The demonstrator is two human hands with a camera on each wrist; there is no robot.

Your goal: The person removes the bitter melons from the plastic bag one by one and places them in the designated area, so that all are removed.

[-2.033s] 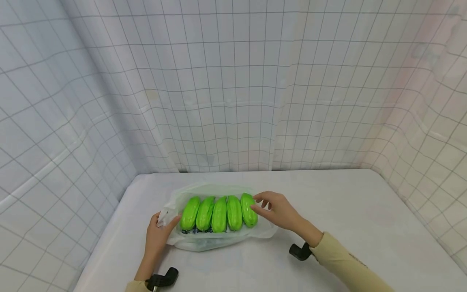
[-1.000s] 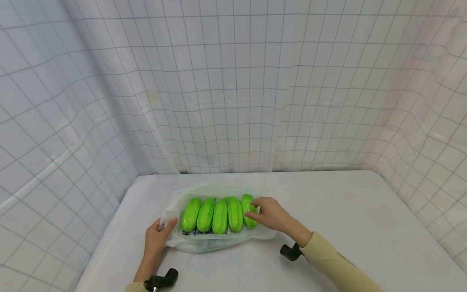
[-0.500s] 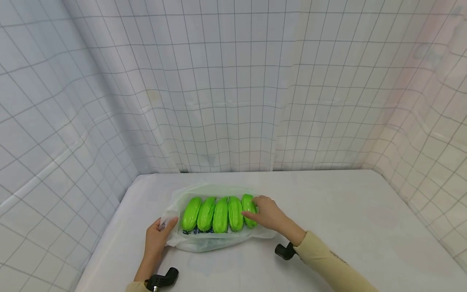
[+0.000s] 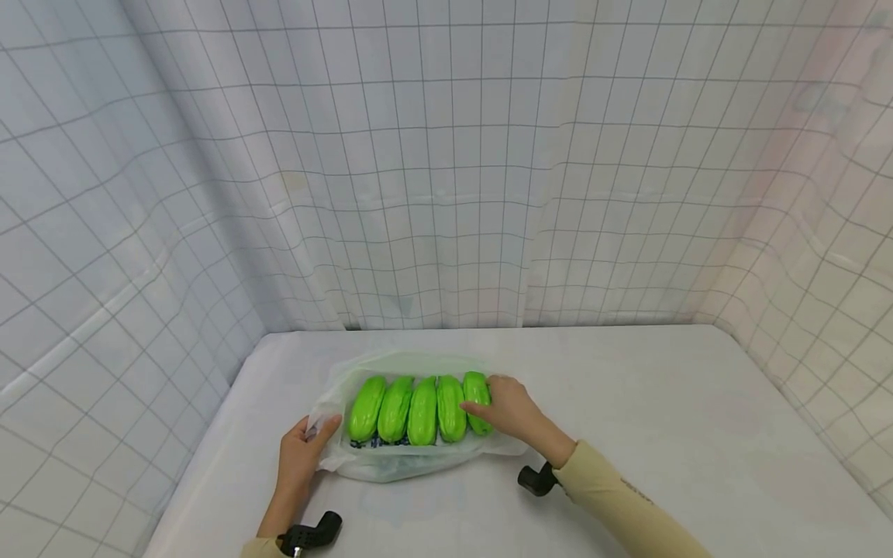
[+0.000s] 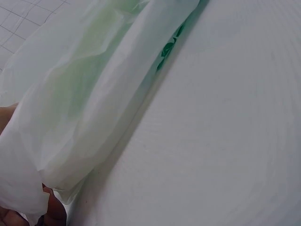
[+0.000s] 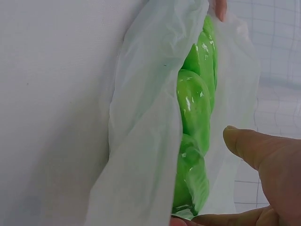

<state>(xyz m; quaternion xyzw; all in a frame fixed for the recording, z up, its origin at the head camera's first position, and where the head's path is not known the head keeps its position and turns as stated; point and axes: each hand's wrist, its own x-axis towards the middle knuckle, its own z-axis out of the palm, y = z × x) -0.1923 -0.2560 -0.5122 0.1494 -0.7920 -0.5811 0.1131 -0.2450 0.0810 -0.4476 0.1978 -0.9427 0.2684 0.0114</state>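
Several glossy bright-green, elongated, gourd-like pieces (image 4: 422, 412) lie side by side in a translucent white plastic bag (image 4: 391, 466). My left hand (image 4: 298, 457) grips the bag's left end between thumb and fingers; in the left wrist view the bag (image 5: 70, 127) covers most of that hand. At the bag's right end, my right hand (image 4: 512, 407) reaches over the rightmost green piece (image 4: 477, 387). Its fingers are at that piece's right side, the tips partly hidden. In the right wrist view the thumb (image 6: 249, 141) is stretched out, apart from the green pieces (image 6: 195, 106).
A white-covered table (image 4: 628, 403) carries the bag. Grid-patterned white curtains (image 4: 446, 178) hang behind it and along both sides. A black camera mount sits on each wrist, the left one (image 4: 310, 535) close to the front of the table.
My right hand has moved left and slightly down, from beside the rightmost green piece to over it, its thumb now crossing that piece. The left hand and the bag have barely moved.
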